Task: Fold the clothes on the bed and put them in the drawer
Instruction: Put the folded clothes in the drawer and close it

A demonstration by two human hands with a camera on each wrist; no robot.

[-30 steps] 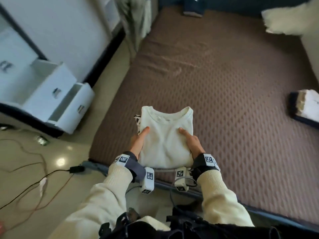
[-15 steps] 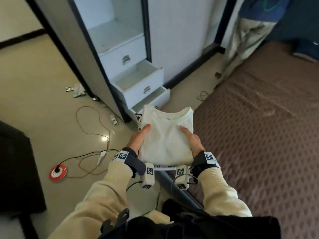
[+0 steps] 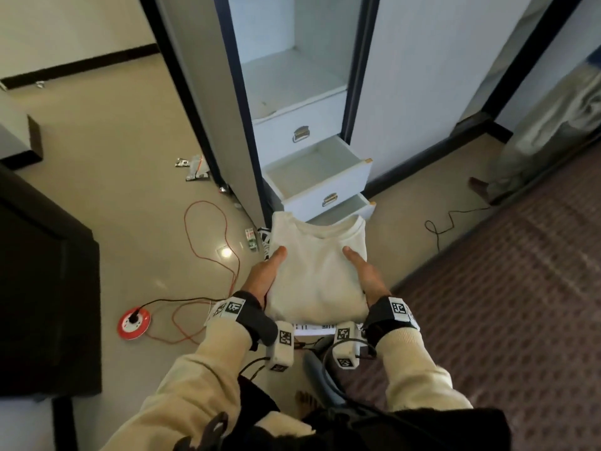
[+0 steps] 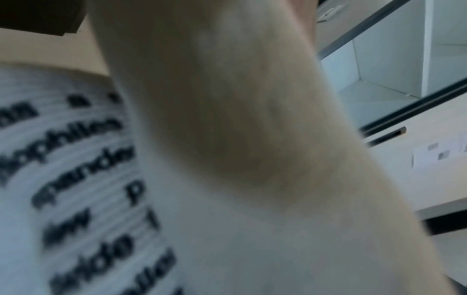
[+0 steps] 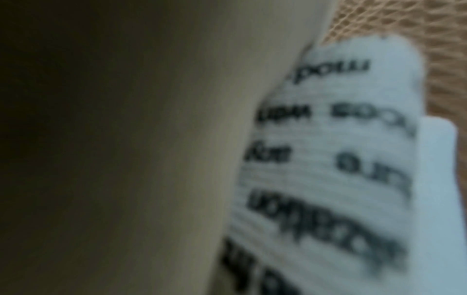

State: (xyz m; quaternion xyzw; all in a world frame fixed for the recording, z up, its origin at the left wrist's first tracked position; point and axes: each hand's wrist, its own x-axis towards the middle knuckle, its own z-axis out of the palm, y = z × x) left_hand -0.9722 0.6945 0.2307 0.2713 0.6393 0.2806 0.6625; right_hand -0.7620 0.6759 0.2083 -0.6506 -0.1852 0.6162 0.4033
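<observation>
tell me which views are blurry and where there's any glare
Head view: mostly sharp, wide-angle bend in the wardrobe edges, one bright glare spot on the floor. Left wrist: soft, printed garment lettering smeared. Right wrist: blurriest, its left half dark, print unreadable.

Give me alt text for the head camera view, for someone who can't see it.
Two hands, left hand and right hand, hold a stack of folded clothes, cream shirt on top, above the floor in front of a white wardrobe. Its two lower drawers stand open. A brown bed lies to the right.
</observation>
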